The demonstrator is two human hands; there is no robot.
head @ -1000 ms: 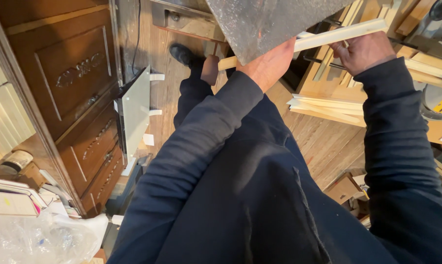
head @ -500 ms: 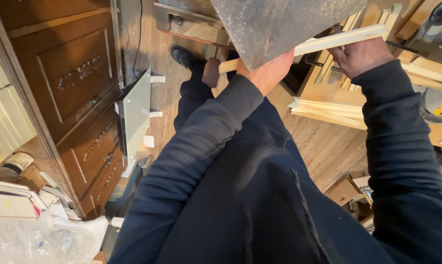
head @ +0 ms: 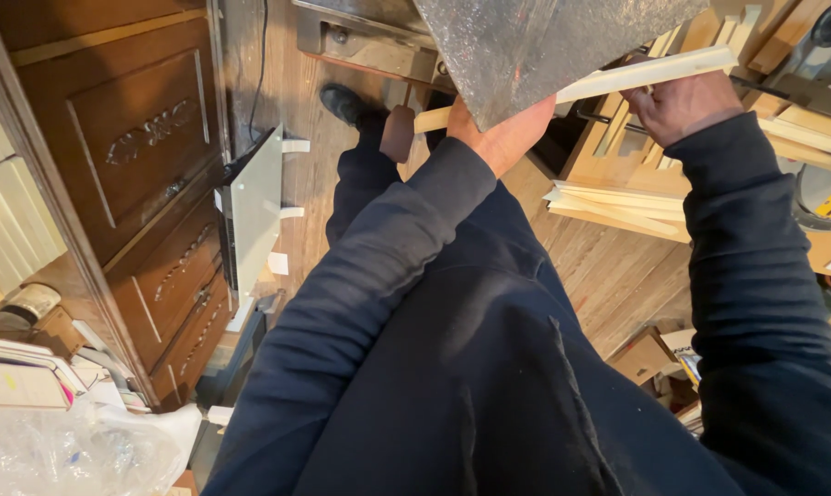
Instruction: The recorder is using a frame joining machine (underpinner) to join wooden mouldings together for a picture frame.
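Head view, looking down the person's dark-sleeved front.

Item: pale wooden strip (head: 654,73), long and thin, held nearly level and tilted up toward its right end. Its middle passes behind the grey speckled metal plate (head: 535,46), which serves as the landmark here; one end shows just below the plate's lower left edge, the rest runs out from the plate's right edge.

Item: right hand (head: 682,103), right of the plate. Fingers are curled shut around the strip from below, knuckles toward the viewer.

Item: left hand (head: 503,138), directly under the plate's lower point. Only the wrist and heel of the hand show; the fingers are hidden behind the plate, so whether they grip the strip cannot be told.

Item: stack of similar pale strips (head: 617,207), lying flat on a wooden bench below and right of the plate, under the right forearm.

Item: dark carved wooden cabinet (head: 130,174), well left of the plate, with panelled door and drawers.

Item: flat grey-white panel (head: 254,211), standing on edge against the cabinet, left of the plate.

Item: black shoe (head: 346,103), on the plank floor just left of and below the plate.

Item: clear plastic bag (head: 75,450), far below and left of the plate, beside stacked books.
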